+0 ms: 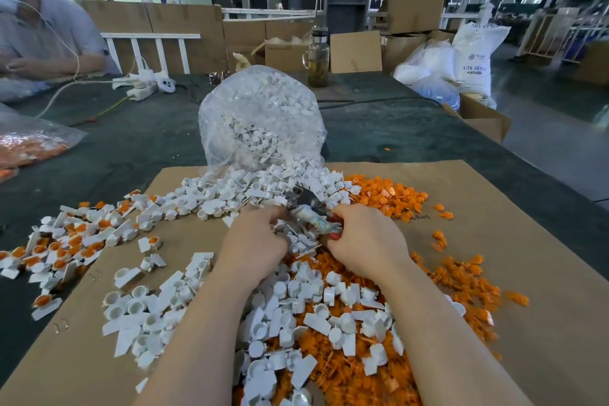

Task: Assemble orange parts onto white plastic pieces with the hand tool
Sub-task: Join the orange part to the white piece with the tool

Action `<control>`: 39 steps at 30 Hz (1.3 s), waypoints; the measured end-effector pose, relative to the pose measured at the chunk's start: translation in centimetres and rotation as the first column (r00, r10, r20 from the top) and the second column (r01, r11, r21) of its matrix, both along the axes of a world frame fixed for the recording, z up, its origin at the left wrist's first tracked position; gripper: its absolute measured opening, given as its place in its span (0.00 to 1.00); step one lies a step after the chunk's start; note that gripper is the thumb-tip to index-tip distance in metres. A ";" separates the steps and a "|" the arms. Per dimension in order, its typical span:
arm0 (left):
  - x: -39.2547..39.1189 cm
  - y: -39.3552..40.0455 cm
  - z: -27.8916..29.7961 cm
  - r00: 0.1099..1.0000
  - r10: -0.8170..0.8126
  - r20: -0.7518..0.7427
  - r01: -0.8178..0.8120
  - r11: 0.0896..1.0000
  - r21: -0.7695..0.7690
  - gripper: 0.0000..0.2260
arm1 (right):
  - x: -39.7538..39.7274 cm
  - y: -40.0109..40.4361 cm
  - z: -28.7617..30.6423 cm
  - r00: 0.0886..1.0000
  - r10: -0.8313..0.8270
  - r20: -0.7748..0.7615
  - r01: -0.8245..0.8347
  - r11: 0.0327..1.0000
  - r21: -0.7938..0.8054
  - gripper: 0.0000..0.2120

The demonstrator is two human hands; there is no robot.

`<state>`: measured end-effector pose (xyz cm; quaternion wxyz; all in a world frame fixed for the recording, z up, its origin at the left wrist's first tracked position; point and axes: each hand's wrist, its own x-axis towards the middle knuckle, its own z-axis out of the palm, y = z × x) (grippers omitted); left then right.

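Cardboard sheet point(494, 208) on dark bench point(131, 142), right hand point(365, 241) gripping metal hand tool point(306, 204), left hand point(257, 241) curled over white plastic pieces point(158, 306), orange parts point(389, 194) beside, bare cardboard toward right edge.

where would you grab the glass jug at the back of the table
By the handle on the left side of the glass jug, coming in from the left. It stands upright with its lid on, the handle sticks out clear of the body, and a cardboard box crowds its right side.
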<state>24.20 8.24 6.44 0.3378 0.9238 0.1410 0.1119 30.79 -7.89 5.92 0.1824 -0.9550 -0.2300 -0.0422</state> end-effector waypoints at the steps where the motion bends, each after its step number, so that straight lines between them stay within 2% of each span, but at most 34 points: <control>1: 0.0 0.0 0.0 1.000 -0.007 0.001 0.007 1.000 0.017 0.13 | 0.0 0.0 0.0 1.000 -0.005 -0.017 0.005 1.000 0.006 0.07; 5: -0.1 -0.2 0.0 0.999 0.015 0.030 -0.016 0.998 0.060 0.10 | 0.0 -0.1 -0.1 1.000 -0.011 -0.013 0.011 1.000 0.007 0.03; 10: -0.1 -0.4 -0.2 0.996 0.029 0.085 -0.037 0.995 0.094 0.05 | -0.1 -0.2 0.2 0.999 -0.033 -0.020 0.036 0.990 0.135 0.10; 14: 0.0 -0.2 -0.3 0.996 -0.081 0.037 0.073 0.980 0.185 0.10 | -0.2 -0.3 0.8 0.998 -0.042 -0.045 0.053 0.961 0.273 0.09; 17: 0.0 -0.2 -0.4 0.990 -0.141 0.004 0.137 0.966 0.219 0.11 | -0.4 -0.3 1.0 0.997 -0.032 -0.066 0.052 0.947 0.316 0.11; 23: 0.3 -0.3 -0.6 0.998 -0.055 0.042 0.047 0.982 0.181 0.09 | -0.8 -0.4 1.4 0.992 -0.003 -0.123 0.056 0.899 0.434 0.10; 29: 0.3 -0.5 -0.5 0.989 -0.050 0.140 0.016 0.972 0.233 0.08 | -0.9 -0.3 1.6 0.979 0.040 -0.198 0.079 0.828 0.555 0.08; 31: 0.2 -0.6 -0.2 0.984 -0.025 0.176 -0.005 0.985 0.173 0.07 | -0.9 -0.4 1.6 0.981 0.031 -0.191 0.086 0.815 0.573 0.07; 34: 0.1 -0.8 0.5 0.977 0.070 0.203 -0.058 0.996 -0.067 0.06 | -0.8 -0.5 1.5 0.985 0.027 -0.172 0.084 0.791 0.606 0.06; 36: 0.1 -0.9 0.8 0.970 0.130 0.204 -0.071 0.960 -0.271 0.06 | -0.8 -0.5 1.5 0.987 0.034 -0.159 0.075 0.769 0.635 0.05; 39: 0.2 -1.0 1.1 0.965 0.184 0.187 -0.066 0.860 -0.506 0.04 | -0.9 -0.4 1.6 0.993 0.041 -0.106 0.042 0.737 0.675 0.05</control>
